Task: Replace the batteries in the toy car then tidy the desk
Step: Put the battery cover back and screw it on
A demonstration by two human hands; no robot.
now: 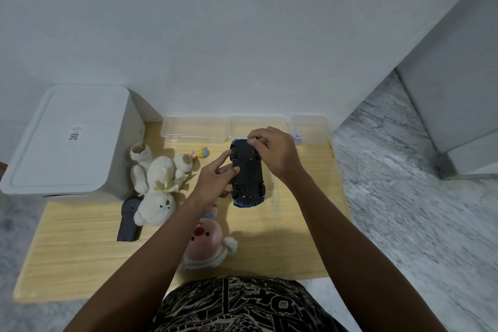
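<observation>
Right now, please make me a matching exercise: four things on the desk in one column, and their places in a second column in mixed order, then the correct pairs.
Things:
1. toy car
2. white plush bunny
3. pink plush
4. white box

Places:
A. far left side of the desk
B. nearest the person, under the left forearm
C. upside down, held in both hands
D. lying between the box and the car

Pairs: 1-C, 2-D, 3-B, 4-A

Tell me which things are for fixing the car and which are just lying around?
For the job: toy car, left hand, right hand.

Lying about: white plush bunny, pink plush, small figurine, dark grey gadget, clear boxes, white bin.
</observation>
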